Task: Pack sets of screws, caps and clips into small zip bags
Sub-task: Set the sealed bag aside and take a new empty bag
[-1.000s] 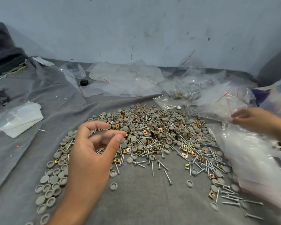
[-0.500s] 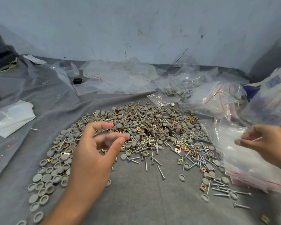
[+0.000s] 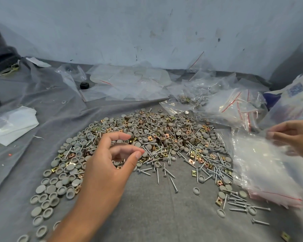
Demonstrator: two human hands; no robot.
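Grey cloth (image 3: 156,215) covers the work surface. On it a broad heap (image 3: 147,145) of grey caps, screws and brass clips spreads left to right; loose screws along its near edge point every way, many with their long axis toward the camera. Stack of small zip bags (image 3: 262,172) lies flat, right of the heap, red seal lines visible. Printed bag (image 3: 297,100) far right: blue and red marks, unreadable. Left hand (image 3: 105,172) hovers over the heap, fingers curled, holding nothing visible. Right hand (image 3: 294,137) pinches the top bag's edge.

screw pile (image 3: 147,145) ctr on cloth (image 3: 147,215) | zip bags (image 3: 262,163) rt of pile
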